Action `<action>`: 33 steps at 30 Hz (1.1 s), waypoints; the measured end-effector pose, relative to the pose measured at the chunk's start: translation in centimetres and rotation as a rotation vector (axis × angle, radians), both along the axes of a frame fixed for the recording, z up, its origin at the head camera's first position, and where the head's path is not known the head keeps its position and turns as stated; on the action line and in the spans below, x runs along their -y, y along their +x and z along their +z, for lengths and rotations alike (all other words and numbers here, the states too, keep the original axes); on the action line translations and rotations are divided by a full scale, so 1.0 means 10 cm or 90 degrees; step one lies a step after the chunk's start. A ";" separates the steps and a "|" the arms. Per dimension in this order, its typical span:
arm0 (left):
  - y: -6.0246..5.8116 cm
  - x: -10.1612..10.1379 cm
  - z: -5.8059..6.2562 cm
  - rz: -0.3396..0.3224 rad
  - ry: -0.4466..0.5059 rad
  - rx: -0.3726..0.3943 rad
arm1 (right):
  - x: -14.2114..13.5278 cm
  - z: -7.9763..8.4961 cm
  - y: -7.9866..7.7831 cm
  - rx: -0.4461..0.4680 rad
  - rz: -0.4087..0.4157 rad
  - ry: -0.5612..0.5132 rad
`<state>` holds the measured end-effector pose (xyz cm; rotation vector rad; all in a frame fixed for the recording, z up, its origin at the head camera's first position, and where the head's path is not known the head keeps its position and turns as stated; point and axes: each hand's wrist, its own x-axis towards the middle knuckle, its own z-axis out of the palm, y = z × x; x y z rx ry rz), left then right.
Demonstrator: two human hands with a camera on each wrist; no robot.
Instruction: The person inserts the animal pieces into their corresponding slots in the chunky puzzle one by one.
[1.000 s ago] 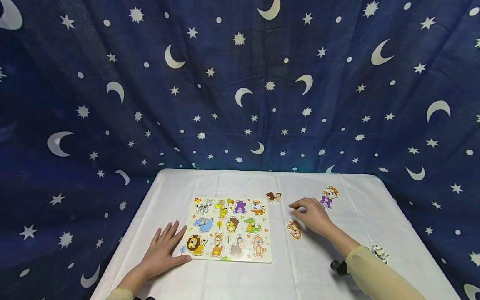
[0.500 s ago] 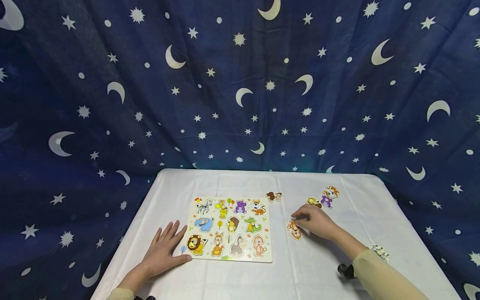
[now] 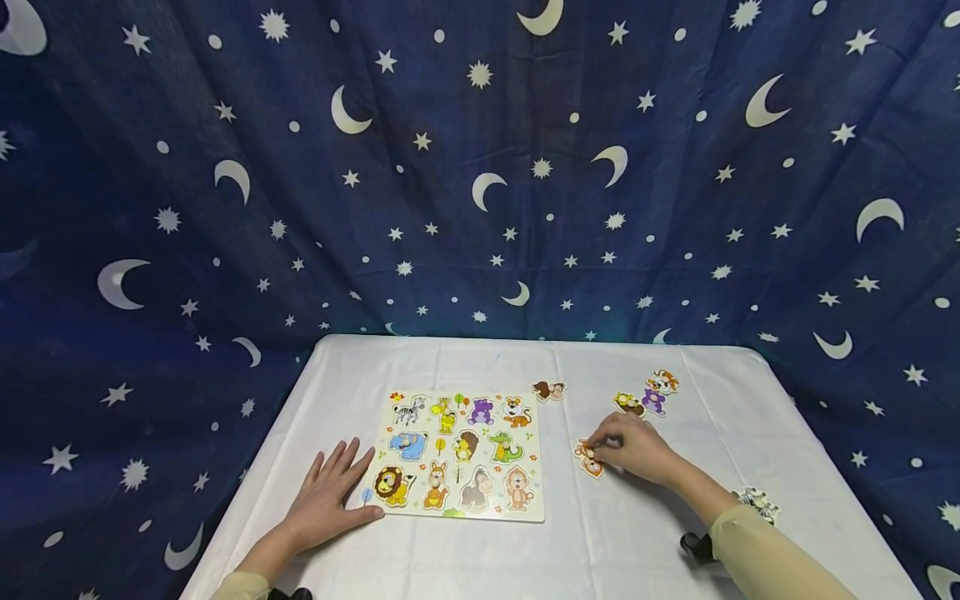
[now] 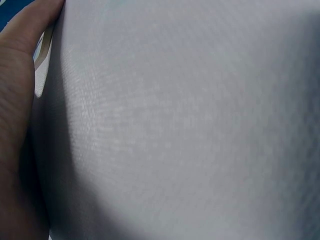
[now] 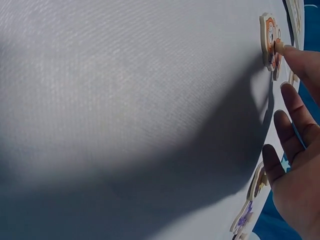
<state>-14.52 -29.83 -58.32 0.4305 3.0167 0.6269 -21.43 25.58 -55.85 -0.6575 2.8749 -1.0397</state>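
Observation:
A wooden peg puzzle board (image 3: 536,515) with animal pictures lies on the white table. My left hand (image 3: 318,504) rests spread and flat at the board's left side, its thumb at the lower left corner. To the right of the board, my right hand (image 3: 633,446) pinches the small knob of an orange monkey puzzle piece (image 3: 588,463). In the right wrist view, a fingertip meets the knob of that monkey piece (image 5: 270,42), and the other fingers are held apart. I cannot tell if the piece is off the cloth. The left wrist view shows part of the left hand (image 4: 15,95) beside cloth.
A brown gorilla piece (image 3: 550,391) lies by the board's upper right corner. Beyond the right hand sit a yellow-and-brown piece (image 3: 628,404), a purple hippo piece (image 3: 654,402) and a tiger piece (image 3: 663,382). A zebra piece (image 3: 761,502) is partly behind the right forearm.
My right hand has come down and nearer from above the monkey piece, and its fingers have closed at the knob. The yellow-and-brown piece is uncovered. The left hand stays still.

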 end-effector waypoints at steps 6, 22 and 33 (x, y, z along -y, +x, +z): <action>0.01 0.00 0.02 -0.003 -0.002 -0.004 | 0.00 -0.03 0.00 -0.020 0.006 -0.004; 0.01 0.00 0.00 -0.007 -0.006 -0.011 | 0.02 -0.06 0.00 0.003 -0.020 0.008; 0.01 0.01 -0.01 -0.013 -0.011 -0.020 | 0.00 -0.08 -0.02 0.010 -0.017 0.019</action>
